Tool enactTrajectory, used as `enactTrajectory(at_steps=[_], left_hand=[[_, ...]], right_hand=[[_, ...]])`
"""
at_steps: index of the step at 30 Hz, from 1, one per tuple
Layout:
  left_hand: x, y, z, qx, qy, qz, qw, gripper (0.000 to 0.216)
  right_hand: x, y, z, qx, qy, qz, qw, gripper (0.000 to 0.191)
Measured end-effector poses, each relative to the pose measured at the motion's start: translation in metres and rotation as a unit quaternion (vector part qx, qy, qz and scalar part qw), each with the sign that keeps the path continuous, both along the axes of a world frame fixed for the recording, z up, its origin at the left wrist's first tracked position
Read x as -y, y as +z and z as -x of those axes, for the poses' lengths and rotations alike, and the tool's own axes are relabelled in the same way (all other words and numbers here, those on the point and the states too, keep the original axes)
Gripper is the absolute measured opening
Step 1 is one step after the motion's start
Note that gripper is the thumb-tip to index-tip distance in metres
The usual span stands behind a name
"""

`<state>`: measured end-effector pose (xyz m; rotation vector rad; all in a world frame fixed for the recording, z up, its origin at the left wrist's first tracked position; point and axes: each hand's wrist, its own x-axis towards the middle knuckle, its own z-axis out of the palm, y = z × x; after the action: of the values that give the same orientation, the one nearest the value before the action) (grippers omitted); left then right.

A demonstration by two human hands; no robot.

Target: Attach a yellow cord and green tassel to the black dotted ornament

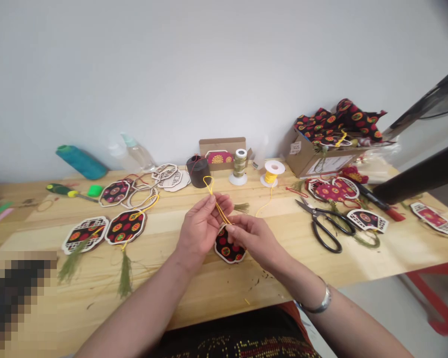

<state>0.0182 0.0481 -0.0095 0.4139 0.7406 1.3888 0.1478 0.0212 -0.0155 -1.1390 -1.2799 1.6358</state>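
Observation:
My left hand pinches a yellow cord loop that rises above its fingers. My right hand is closed on the lower end of the same cord and on a small dark fabric ornament with red and orange dots, which rests on the wooden table. A green tassel lies just behind my hands. I wear a silver bangle on my right wrist.
Finished ornaments with green tassels lie at left. Black scissors lie at right near more ornaments. Thread spools and a yellow cord reel stand behind. A cardboard box of fabric sits back right.

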Motion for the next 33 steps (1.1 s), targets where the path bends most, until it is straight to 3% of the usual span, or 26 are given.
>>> enactTrajectory(at_steps=[3, 8, 15, 17, 20, 24, 33], left_hand=[[-0.001, 0.000, 0.000, 0.012, -0.004, 0.023, 1.000, 0.016], [-0.001, -0.001, 0.000, 0.006, -0.013, 0.054, 0.998, 0.016], [-0.002, -0.002, 0.001, -0.009, 0.007, 0.072, 0.997, 0.013], [-0.003, -0.002, 0.001, -0.007, 0.015, 0.071, 0.997, 0.013], [-0.004, -0.003, 0.002, -0.006, 0.020, 0.073, 0.997, 0.014], [-0.005, -0.004, 0.002, 0.001, 0.021, 0.083, 0.996, 0.015], [-0.003, -0.002, 0.001, 0.006, 0.007, 0.081, 0.997, 0.012]], right_hand=[[0.003, -0.004, -0.001, 0.065, -0.036, -0.015, 0.997, 0.020], [0.008, -0.007, -0.001, 0.114, -0.015, -0.099, 0.988, 0.031], [0.018, -0.011, -0.009, 0.215, 0.013, -0.174, 0.961, 0.019], [0.021, -0.015, -0.011, 0.268, -0.022, -0.226, 0.936, 0.023], [0.026, -0.020, -0.013, 0.361, -0.077, -0.334, 0.867, 0.026], [0.030, -0.022, -0.016, 0.417, -0.073, -0.434, 0.795, 0.021], [0.029, -0.023, -0.019, 0.456, -0.028, -0.499, 0.736, 0.023]])
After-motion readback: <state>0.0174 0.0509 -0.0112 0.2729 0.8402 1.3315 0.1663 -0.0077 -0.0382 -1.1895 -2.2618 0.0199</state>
